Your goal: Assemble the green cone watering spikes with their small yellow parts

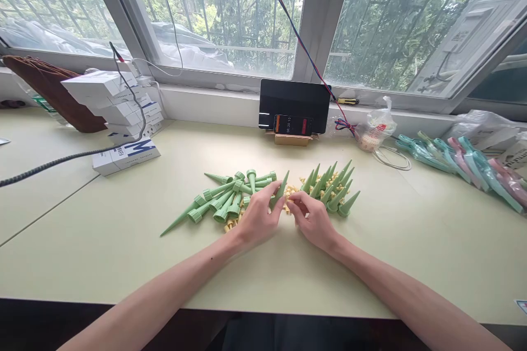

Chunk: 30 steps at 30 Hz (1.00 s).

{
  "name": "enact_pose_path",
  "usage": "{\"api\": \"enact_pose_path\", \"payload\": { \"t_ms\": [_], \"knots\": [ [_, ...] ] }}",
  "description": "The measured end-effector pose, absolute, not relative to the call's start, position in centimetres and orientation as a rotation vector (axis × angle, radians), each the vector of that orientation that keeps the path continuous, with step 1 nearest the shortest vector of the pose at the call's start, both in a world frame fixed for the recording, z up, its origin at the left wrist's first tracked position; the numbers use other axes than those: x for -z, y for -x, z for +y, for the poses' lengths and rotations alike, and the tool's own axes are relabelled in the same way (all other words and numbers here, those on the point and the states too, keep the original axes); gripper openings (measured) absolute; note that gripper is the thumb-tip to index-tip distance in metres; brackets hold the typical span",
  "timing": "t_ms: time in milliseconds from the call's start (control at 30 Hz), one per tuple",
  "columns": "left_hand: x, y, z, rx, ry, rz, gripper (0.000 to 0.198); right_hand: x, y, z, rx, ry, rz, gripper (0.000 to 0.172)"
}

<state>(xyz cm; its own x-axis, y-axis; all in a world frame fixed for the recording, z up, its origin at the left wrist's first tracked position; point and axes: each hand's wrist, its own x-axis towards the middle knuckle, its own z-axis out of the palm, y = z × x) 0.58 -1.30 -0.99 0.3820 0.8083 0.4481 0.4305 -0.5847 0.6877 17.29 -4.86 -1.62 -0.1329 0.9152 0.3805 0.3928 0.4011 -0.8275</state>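
Note:
My left hand point(261, 211) is closed around a green plastic spike point(281, 187), whose pointed tip leans up and to the right. Just to its right, my right hand point(312, 218) pinches with thumb and forefinger near small yellow plastic pieces point(291, 191); whether a piece sits in the pinch I cannot make out. A loose pile of green spikes point(224, 200) lies left of my left hand, with more yellow pieces point(230, 225) partly under it. Beyond my right hand, several green spikes point(338, 195) stand tip up in a group, with yellow parts among them.
A phone point(293, 125) leans on a black tablet point(294, 100) at the back. White boxes point(125, 156) are stacked at the left with a dark cable point(82, 154) across them. At the right lie a bagged cup point(373, 131) and several wrapped coloured items point(461, 156).

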Motion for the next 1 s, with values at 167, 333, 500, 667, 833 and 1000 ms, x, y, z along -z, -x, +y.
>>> {"api": "enact_pose_path", "payload": {
  "t_ms": [167,333,500,667,833,1000],
  "knots": [
    [0.92,-0.56,-1.32,-1.097,-2.189,1.071,0.030,1.66,-17.30,-4.86,-0.683,1.161,-1.720,0.024],
    [1.09,-0.55,-1.26,-1.104,-2.193,1.064,0.031,1.66,-17.36,-4.89,-0.683,1.167,-1.731,0.024],
    [1.23,-0.53,-1.28,-1.119,-2.195,1.046,0.031,1.59,-17.42,-4.88,-0.674,1.175,-1.751,0.027],
    [1.05,-0.55,-1.37,-1.107,-2.174,1.023,0.029,1.62,-17.44,-4.86,-0.677,1.184,-1.761,0.028],
    [0.98,-0.51,-1.33,-1.108,-2.176,1.010,0.029,1.65,-17.42,-4.82,-0.662,1.177,-1.771,0.031],
    [1.10,-0.49,-1.26,-1.117,-2.189,1.002,0.028,1.90,-17.45,-4.64,-0.617,1.161,-1.790,0.034]
  ]
}}
